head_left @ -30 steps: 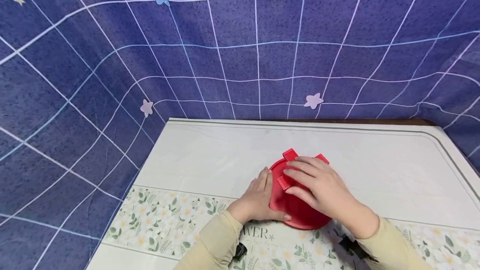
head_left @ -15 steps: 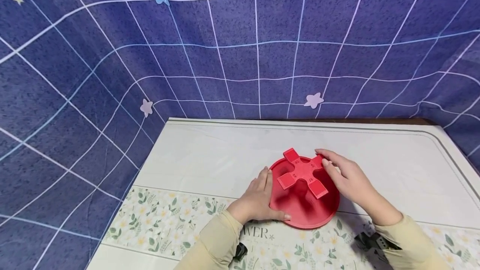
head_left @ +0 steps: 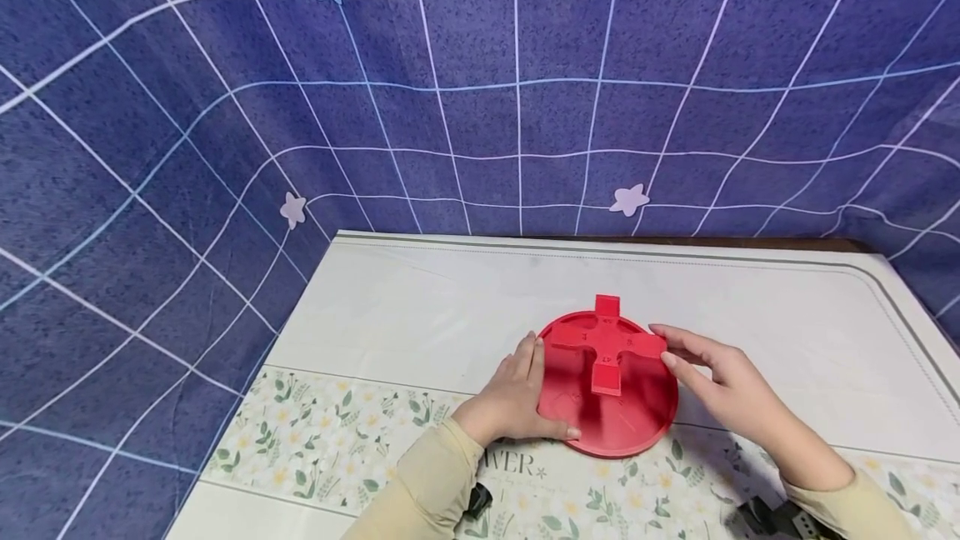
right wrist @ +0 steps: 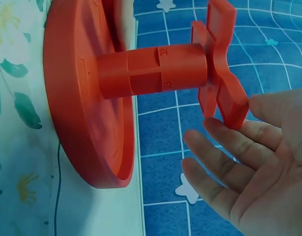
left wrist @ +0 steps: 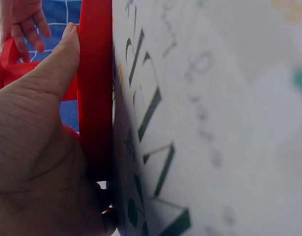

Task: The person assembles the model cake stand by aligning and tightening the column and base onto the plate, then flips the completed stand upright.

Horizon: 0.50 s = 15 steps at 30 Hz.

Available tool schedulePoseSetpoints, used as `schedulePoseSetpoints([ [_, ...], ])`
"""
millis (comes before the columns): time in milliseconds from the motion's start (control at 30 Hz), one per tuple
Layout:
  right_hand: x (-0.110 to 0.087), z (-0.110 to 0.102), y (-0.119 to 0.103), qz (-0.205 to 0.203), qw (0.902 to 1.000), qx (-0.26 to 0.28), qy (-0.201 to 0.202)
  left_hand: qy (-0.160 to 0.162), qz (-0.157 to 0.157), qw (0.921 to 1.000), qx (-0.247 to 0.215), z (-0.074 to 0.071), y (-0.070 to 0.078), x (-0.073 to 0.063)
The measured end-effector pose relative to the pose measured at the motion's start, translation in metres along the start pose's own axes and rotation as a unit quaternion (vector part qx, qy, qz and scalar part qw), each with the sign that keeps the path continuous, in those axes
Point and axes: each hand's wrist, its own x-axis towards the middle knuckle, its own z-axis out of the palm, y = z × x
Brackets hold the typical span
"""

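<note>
A red plastic piece stands upright on the table, with a round rimmed base (head_left: pixel 633 423), a central column (right wrist: pixel 146 71) and a cross-shaped top (head_left: pixel 607 342). Small numbers mark the column and the arms of the cross. My left hand (head_left: pixel 517 398) holds the base at its left side, fingers along the rim and thumb at the near edge. At the tip of the cross's right arm, my right hand (head_left: pixel 723 377) pinches with thumb and index finger. Its other fingers (right wrist: pixel 209 177) are loosely bent and apart from the piece.
The table (head_left: pixel 420 298) wears a white cover with a flowered band (head_left: pixel 322 432) and printed letters (head_left: pixel 517 464) beneath the left wrist. A blue gridded curtain (head_left: pixel 465 123) with stars hangs behind the table and along its left side.
The right hand has moved right, from over the cross to its right arm. The cross has turned clockwise from a diagonal to a straight position. The left hand has stayed put.
</note>
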Motion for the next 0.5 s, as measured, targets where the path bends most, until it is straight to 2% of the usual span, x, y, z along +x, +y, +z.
schedulePoseSetpoints([
  [233, -0.008, 0.001, -0.003, 0.001, 0.9998, -0.015, -0.015, -0.003, -0.006, 1.0, -0.006, -0.003, 0.001, -0.001],
  [500, -0.013, 0.006, -0.01, -0.004, 0.9992, -0.038, -0.011, 0.009, 0.002, 0.9999, 0.007, 0.013, -0.008, 0.007],
])
